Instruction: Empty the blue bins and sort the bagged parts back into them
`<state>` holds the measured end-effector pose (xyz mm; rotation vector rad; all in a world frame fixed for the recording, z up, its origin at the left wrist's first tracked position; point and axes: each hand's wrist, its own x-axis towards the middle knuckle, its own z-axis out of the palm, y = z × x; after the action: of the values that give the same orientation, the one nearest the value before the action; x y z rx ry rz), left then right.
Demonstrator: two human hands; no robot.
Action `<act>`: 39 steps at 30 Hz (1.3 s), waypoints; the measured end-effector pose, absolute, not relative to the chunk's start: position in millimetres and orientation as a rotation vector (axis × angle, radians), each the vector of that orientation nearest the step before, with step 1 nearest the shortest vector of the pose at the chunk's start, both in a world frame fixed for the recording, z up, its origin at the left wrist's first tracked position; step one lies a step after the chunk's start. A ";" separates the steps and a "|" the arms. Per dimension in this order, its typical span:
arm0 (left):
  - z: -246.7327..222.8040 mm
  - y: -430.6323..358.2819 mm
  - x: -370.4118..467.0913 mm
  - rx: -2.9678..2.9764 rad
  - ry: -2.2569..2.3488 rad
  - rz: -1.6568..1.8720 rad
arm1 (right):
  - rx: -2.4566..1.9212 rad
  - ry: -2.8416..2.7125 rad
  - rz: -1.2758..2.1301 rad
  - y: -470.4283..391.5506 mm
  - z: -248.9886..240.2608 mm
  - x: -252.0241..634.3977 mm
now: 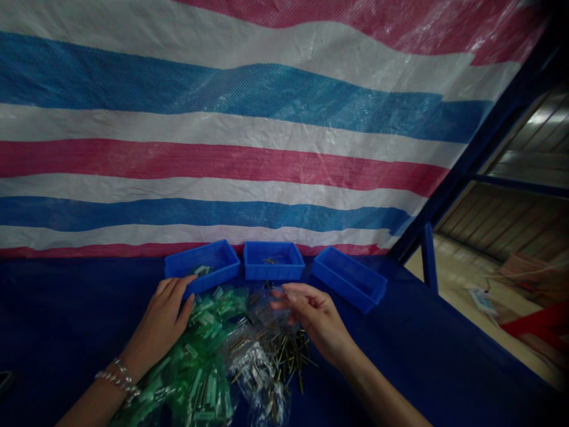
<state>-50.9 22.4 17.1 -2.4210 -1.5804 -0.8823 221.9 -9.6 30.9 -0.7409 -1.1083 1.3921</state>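
And straight in at the blue worktable, reading the clock from the clear packets in the middle of the spread! Over to the left hand at ten o'clock, back upward, reaching toward the near edge of the left blue bin; open here, with fingers loosely bent and thumb held apart, above the edge of the green packets. Too close to call on contact with that bin. Wearing a silvery bracelet on that wrist. Across now to the right hand at about one o'clock, just above the clear packets, with fingers curled and thumb brought close to the forefinger. Blurred at the fingertips, beside see-through plastic; impossible to tell whether closed on any of it. Down below, spreading wide at nine o'clock, in a glossy heap right against the clear packets: those green packets. Scattered at three o'clock, crossing one another at all angles: thin brass-coloured pieces. Sitting at eleven with a few pale bits inside: the left blue bin. Sitting at twelve with small thin bits inside: the middle blue bin. Slanting at two: the right blue bin. And hanging behind at twelve, in red, white and blue: the striped sheet.
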 end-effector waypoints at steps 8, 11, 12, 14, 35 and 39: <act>17.6 22.0 -51.1 -2.427 -1.575 -0.895 | -0.809 -1.500 1.130 -18.4 36.2 221.4; 17.1 22.3 -51.3 -2.430 -1.570 -0.891 | -0.925 -1.606 0.887 -14.6 37.8 222.8; 17.2 22.3 -51.2 -2.430 -1.565 -0.895 | -0.975 -1.646 0.785 -10.5 38.6 223.2; 17.8 22.1 -50.8 -2.429 -1.557 -0.904 | -1.057 -1.728 0.570 1.8 40.7 223.1; 14.3 22.2 -51.7 -2.427 -1.557 -0.891 | -1.763 -1.994 -0.246 53.0 40.5 202.0; 13.3 23.0 -51.6 -2.418 -1.541 -0.910 | -1.523 -2.040 -0.186 12.7 36.4 206.6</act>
<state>-51.6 23.0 13.3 -2.4182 -1.5413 -0.9097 206.6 12.7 36.4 -1.5225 -2.0397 -0.1856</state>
